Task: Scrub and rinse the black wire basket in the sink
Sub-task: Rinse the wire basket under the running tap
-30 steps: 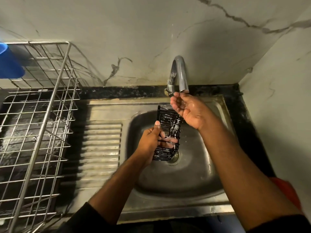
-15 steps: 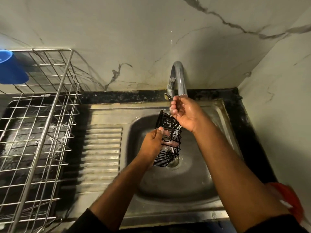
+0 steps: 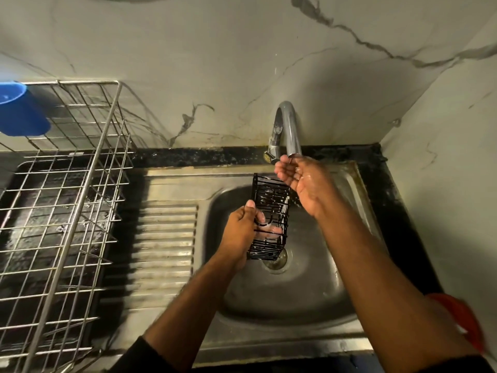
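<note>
The black wire basket [image 3: 269, 208] stands on end over the steel sink [image 3: 282, 300], wet, with soap foam on its wires. My left hand [image 3: 243, 230] grips its lower left side, with fingers reaching inside it. My right hand [image 3: 304, 181] is cupped palm up right under the spout of the curved chrome tap [image 3: 289, 130], just above the basket's top right corner. It holds nothing and looks wet. The drain [image 3: 277, 261] shows right below the basket.
A ribbed steel drainboard [image 3: 164, 243] lies left of the basin. Further left stands a large steel wire dish rack [image 3: 67, 200] with a blue plastic cup [image 3: 20, 111] at its top. Marble walls close the back and right. Something red [image 3: 462, 319] lies at the right counter edge.
The basket tilted, then came back upright in my left hand. My right hand stays cupped under the spout. The view has shifted down a little.
</note>
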Demonstrator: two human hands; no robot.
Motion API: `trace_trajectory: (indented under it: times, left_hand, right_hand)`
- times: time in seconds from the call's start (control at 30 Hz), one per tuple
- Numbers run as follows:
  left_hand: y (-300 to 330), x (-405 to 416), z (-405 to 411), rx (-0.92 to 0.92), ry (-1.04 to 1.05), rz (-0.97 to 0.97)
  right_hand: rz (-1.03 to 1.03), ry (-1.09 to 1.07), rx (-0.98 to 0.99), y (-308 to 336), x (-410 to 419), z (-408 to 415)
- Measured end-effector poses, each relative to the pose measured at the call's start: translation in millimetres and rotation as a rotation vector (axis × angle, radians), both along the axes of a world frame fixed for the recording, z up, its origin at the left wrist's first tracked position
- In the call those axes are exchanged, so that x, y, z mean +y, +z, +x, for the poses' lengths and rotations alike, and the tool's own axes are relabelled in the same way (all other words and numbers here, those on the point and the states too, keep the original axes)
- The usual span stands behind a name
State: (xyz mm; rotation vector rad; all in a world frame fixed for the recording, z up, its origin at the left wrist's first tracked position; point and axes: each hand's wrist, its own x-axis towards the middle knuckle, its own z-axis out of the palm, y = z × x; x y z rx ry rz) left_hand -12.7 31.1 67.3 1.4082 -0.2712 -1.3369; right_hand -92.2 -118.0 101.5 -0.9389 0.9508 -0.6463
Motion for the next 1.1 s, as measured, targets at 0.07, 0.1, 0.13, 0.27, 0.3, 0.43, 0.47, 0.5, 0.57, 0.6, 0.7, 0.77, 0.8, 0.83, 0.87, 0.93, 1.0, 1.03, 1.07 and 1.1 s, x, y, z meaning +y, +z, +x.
trace_trajectory:
  times: [0.07,0.1,0.13,0.27,0.3,0.43,0.47,0.5,0.57,0.6,0.7,0.77,0.8,0.83,0.87,0.93,1.0,1.03,1.07,1.1]
  left_hand:
    - [0.3,1.0,0.2,-0.015,0.014,-0.002]
    - [0.8,0.8,0.8,-0.027,0.017,-0.008]
    - [1.3,0.8,1.3,-0.040,0.020,-0.014]
    - [4.8,1.5,2.6,-0.086,0.028,-0.025]
    - [5.9,1.4,3.1,-0.092,0.024,-0.025]
    - [9.9,1.6,3.5,-0.128,-0.014,-0.020]
    - [11.0,1.3,3.7,-0.137,-0.020,-0.017]
    - [12.0,0.8,3.8,-0.137,-0.024,-0.013]
    - [14.0,0.4,2.2,-0.125,-0.034,-0.011]
    - [14.9,0.1,1.5,-0.121,-0.041,-0.013]
    - [17.1,-0.4,0.6,-0.122,-0.050,-0.015]
    - [19.1,0.4,0.3,-0.116,-0.051,-0.017]
    - [20.2,0.4,0.3,-0.115,-0.053,-0.017]
    - [21.6,0.7,0.4,-0.115,-0.052,-0.016]
    - [22.6,1.1,0.6,-0.118,-0.050,-0.014]
    - [24.2,2.3,0.7,-0.128,-0.049,-0.012]
    - [25.7,3.9,1.9,-0.118,-0.052,-0.012]
    - [26.9,5.0,2.6,-0.111,-0.055,-0.014]
    - [27.9,5.9,3.2,-0.108,-0.056,-0.017]
    - [29.2,6.8,3.5,-0.105,-0.051,-0.020]
  right_hand:
    - [-0.008,0.111,0.027,-1.0,1.1,-1.4]
    - [0.015,0.105,0.007,-3.0,0.8,-2.5]
    - [0.042,0.063,-0.017,-4.8,-1.1,-2.9]
    - [-0.004,0.137,0.034,-5.9,-5.6,-6.4]
    - [0.001,0.128,0.029,-6.4,-6.9,-6.5]
    - [-0.050,0.171,0.100,-0.3,-13.2,-9.4]
    - [-0.059,0.153,0.103,1.1,-13.9,-9.7]
    - [-0.067,0.119,0.101,2.0,-15.2,-9.9]
    - [-0.124,0.144,0.152,4.1,-15.7,-10.3]
    - [-0.152,0.172,0.173,4.1,-14.9,-10.9]
    - [-0.086,0.054,0.081,3.9,-15.8,-11.0]
    - [-0.075,0.096,0.080,6.6,-15.7,-11.3]
    - [-0.077,0.113,0.066,7.9,-15.0,-11.5]
    - [-0.060,0.087,0.038,7.4,-15.2,-12.0]
    - [-0.042,0.052,0.025,6.7,-16.7,-12.5]
    - [-0.057,0.102,0.071,9.7,-15.5,-13.7]
    - [-0.102,0.176,0.100,11.9,-11.8,-14.2]
    - [-0.090,0.140,0.068,12.3,-11.3,-14.8]
    - [-0.068,0.086,0.037,13.8,-10.7,-15.6]
    - [-0.057,0.054,0.021,15.5,-9.5,-16.7]
